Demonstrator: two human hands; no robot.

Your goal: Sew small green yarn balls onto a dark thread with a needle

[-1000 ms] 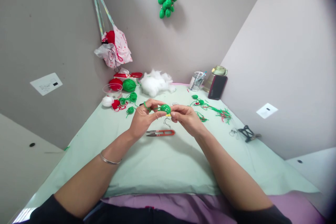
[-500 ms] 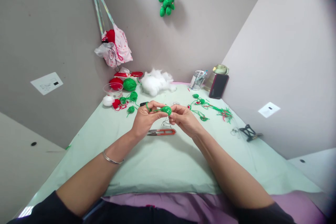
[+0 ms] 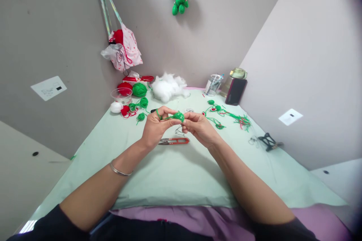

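A small rounded green crochet piece (image 3: 178, 116) is held up between my two hands, above the table. My left hand (image 3: 156, 126) is closed, pinching its left side between thumb and fingers, and green yarn (image 3: 158, 114) loops round one finger. My right hand (image 3: 198, 126) is closed too, with thumb and forefinger pressed together at the piece's right edge. Whether a thin hook is also in those fingers I cannot make out. Orange-handled thread snips (image 3: 177, 141) lie on the table just below my hands, with a thin dark thread beside them.
White stuffing (image 3: 169, 87) lies at the back. Left of it are a green yarn ball (image 3: 139, 90), a red yarn ball (image 3: 124, 89) and a clear tub (image 3: 121, 97). Yarn ends (image 3: 240, 119), a phone (image 3: 236, 91) and a black stand (image 3: 269, 142) are at right.
The green piece has turned or tilted slightly in my fingers. Both hands stay in almost the same place, and the whole view has shifted a little.
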